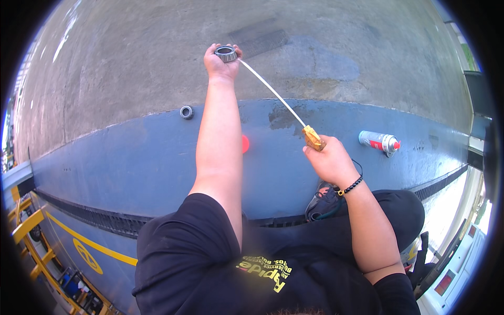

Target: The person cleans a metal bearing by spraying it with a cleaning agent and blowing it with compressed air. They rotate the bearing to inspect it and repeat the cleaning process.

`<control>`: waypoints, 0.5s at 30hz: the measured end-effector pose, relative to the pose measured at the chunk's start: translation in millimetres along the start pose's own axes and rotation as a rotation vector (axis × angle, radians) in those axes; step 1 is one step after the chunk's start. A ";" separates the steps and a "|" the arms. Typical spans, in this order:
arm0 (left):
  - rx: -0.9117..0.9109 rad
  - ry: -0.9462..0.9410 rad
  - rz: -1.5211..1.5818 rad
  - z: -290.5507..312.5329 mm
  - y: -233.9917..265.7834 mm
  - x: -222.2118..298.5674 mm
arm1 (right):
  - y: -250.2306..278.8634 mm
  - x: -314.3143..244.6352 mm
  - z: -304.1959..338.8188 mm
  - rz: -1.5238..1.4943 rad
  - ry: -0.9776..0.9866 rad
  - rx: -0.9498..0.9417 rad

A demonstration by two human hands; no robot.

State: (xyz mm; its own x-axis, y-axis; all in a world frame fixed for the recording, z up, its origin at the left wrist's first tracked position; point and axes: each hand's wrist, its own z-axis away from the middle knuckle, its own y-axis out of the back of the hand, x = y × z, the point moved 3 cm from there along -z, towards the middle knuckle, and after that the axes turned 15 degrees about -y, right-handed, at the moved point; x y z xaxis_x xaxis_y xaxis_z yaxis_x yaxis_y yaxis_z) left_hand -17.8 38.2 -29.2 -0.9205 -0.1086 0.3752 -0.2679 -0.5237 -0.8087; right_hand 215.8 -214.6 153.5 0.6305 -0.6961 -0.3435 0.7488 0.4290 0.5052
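Left hand (222, 64): upper middle of the frame, palm up, fingers curled around a metal roller bearing (226, 54) — closed on it, the ring's open bore facing up.
Right hand (332, 164): right of centre, wrapped around the yellow grip (313, 138) of a long, thin pale rod (273, 92); exact tool type unclear to me.
Rod tip: ends just beside the left hand's fingers and the bearing — cannot tell whether it touches either.
Right wrist: dark beaded bracelet (350, 187).
Second ring: smaller dark metal ring (186, 112), left of the left forearm, near where grey concrete meets blue floor (283, 178).
Aerosol can (375, 140): on its side, right of the frame, red nozzle end pointing right.
Red round object (245, 143): centre, partly hidden by the left forearm.
Shoe (321, 202): lower middle, below the right hand.
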 end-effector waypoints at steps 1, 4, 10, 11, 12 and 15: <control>0.024 -0.020 0.015 0.8 0.1 -0.9 | -0.4 -0.5 0.0 0.004 -0.006 0.018; 0.047 -0.039 0.047 6.2 0.8 -6.6 | -3.5 3.3 -3.2 -0.034 0.036 0.028; 0.044 -0.011 0.074 17.5 -0.5 -21.9 | -5.5 4.7 -7.1 -0.035 0.048 0.040; 0.053 -0.023 0.072 22.2 -2.5 -27.2 | -5.5 6.4 -7.7 -0.041 0.053 0.057; 0.062 -0.041 0.068 24.4 -2.7 -28.1 | -5.8 5.1 -6.6 -0.057 0.028 0.017; 0.079 -0.066 0.050 26.4 -2.0 -25.1 | -5.1 0.7 -2.4 -0.066 -0.003 -0.010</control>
State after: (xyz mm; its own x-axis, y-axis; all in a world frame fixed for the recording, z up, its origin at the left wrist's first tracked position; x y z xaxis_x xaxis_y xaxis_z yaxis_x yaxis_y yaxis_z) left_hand 13.4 19.7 -25.1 -0.9109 -0.1905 0.3660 -0.1959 -0.5811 -0.7899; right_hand 212.9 -216.0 148.8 0.5793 -0.7247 -0.3731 0.7906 0.3882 0.4736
